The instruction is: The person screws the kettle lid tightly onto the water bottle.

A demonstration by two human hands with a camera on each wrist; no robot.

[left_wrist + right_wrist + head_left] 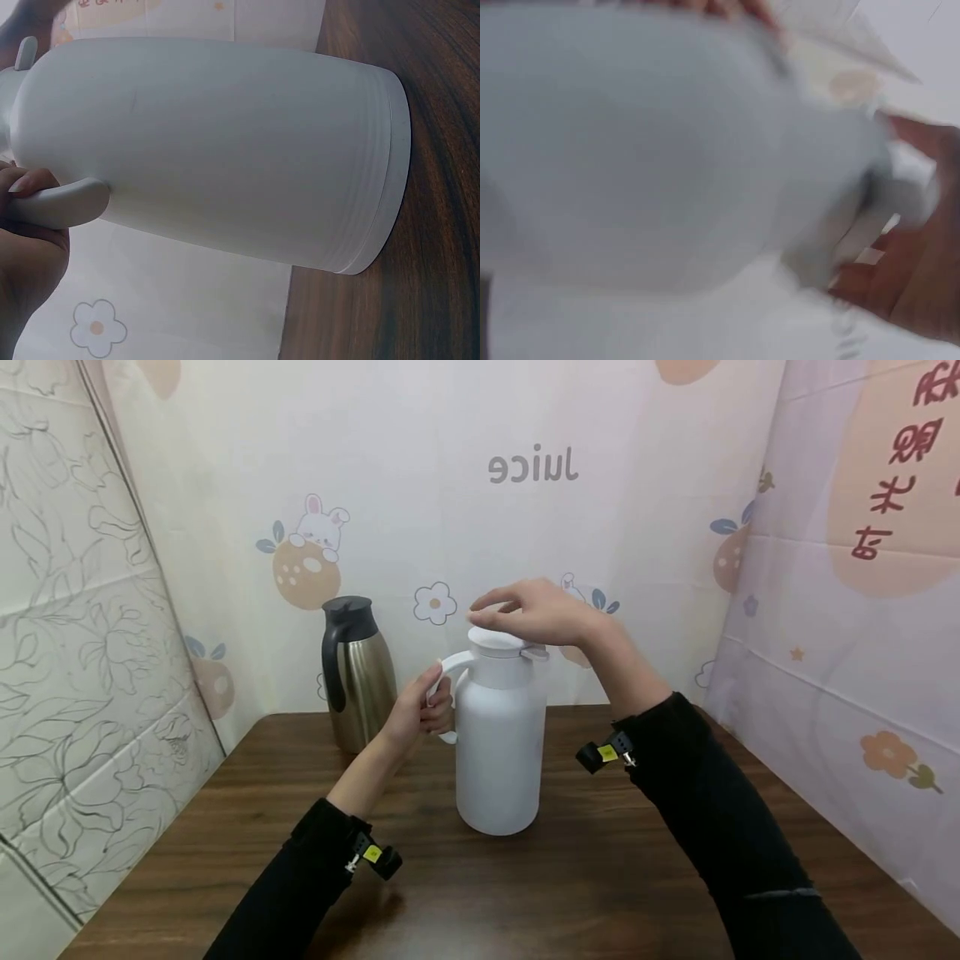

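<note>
A white thermos jug [498, 752] stands upright on the wooden table, its handle facing left. My left hand [422, 703] grips that handle [71, 204], with the fingers curled round it. Over the round white lid [497, 642] is my right hand [536, 610], palm down, fingers loosely bent and reaching across to the lid's left side. In the blurred right wrist view, the thumb and fingers of that hand spread to either side of the lid. A small lever [536, 654] sticks out at the right of the jug's neck.
A steel thermos jug [363, 672] with a black lid and handle stands at the back left. The brown wooden table [450, 893] meets a printed cloth backdrop [420, 485] behind, and more cloth hangs at both sides.
</note>
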